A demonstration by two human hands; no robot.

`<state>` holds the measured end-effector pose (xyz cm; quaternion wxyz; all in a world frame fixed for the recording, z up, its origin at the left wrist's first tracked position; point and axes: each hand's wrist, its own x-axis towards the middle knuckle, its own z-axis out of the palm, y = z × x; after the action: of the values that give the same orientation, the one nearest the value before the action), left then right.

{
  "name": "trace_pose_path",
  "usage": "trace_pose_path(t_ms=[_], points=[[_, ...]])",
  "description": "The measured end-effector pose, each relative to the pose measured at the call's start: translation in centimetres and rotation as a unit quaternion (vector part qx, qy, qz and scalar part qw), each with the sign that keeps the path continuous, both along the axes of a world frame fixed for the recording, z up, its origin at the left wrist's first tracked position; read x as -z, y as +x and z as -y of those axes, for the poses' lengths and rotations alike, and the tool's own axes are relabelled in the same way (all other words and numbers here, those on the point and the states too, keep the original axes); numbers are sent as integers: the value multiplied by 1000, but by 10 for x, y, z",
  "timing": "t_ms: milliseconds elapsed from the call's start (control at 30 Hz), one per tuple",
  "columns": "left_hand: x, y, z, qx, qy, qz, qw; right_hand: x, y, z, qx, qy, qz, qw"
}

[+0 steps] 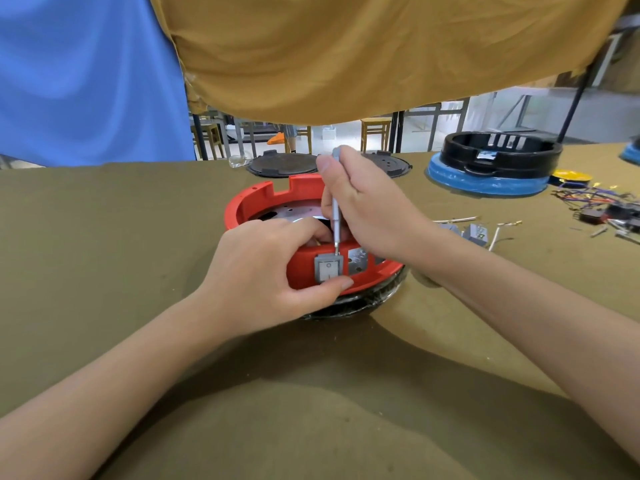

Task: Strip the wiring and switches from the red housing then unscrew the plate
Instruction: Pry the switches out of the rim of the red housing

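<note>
The round red housing (256, 202) sits on a black base in the middle of the olive table, with a shiny metal plate (294, 211) inside it. A grey rocker switch (328, 267) is set in its near wall, beside an empty rectangular slot (358, 259). My left hand (273, 271) grips the near wall, fingers curled over the rim and thumb under the switch. My right hand (367, 206) holds a thin grey screwdriver (336, 216) upright, its tip at the top edge of the switch.
Two loose grey switches with white wires (474, 233) lie right of the housing. Farther right is a tangle of coloured wires and parts (602, 206). A black housing on a blue base (498, 161) and two black round lids (280, 164) stand at the back.
</note>
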<state>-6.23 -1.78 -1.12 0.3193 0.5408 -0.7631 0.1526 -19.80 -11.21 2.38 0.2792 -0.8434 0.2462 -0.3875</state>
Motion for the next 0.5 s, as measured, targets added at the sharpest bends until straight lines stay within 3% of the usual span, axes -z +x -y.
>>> trace_pose_path(t_ms=[233,500], points=[[-2,-2,0,-2,-6,-3,1000,17,-7,-6,3,-37,180,983],[1,-5,2,-26,-15,7,1000,5,-1,-14,-3,-129,95,987]])
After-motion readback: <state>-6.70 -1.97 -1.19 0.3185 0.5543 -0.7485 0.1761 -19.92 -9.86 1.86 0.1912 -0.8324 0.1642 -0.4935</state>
